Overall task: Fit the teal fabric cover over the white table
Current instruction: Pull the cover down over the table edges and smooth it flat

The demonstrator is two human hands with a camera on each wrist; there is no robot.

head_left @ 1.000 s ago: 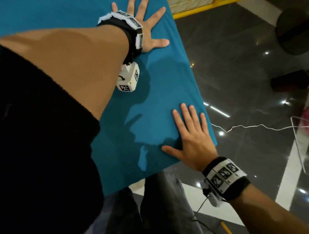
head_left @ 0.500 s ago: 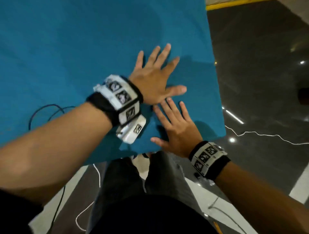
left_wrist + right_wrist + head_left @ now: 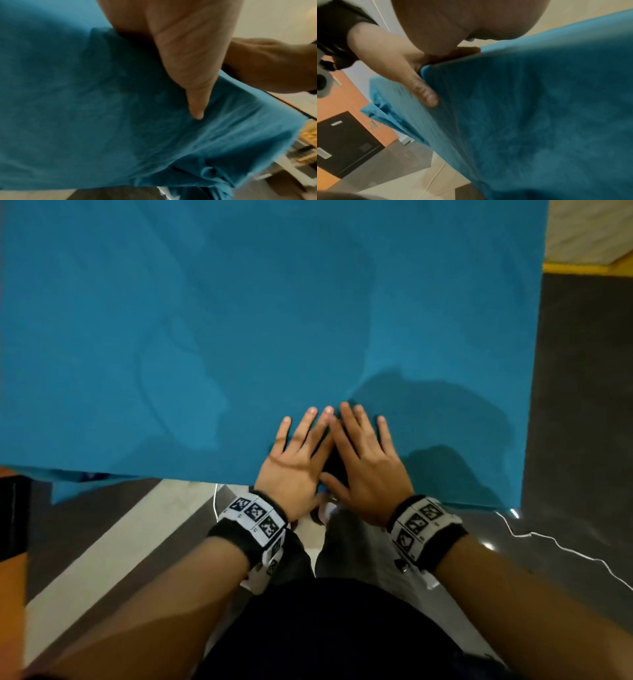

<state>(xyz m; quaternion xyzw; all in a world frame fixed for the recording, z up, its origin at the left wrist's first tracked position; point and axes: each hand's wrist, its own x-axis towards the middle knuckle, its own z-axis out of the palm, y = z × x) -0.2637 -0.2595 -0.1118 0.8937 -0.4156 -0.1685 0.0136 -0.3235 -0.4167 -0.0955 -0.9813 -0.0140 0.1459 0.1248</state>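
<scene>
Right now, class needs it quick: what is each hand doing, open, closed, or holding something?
Left hand: open, fingers spread flat on the teal cover, holding nothing.
Right hand: open, flat on the cover beside the left, holding nothing.

The table is hidden under the teal cover (image 3: 239, 320), spread flat across its top and draped over its 6 o'clock edge, where both hands (image 3: 337, 463) lie pressed side by side.
</scene>
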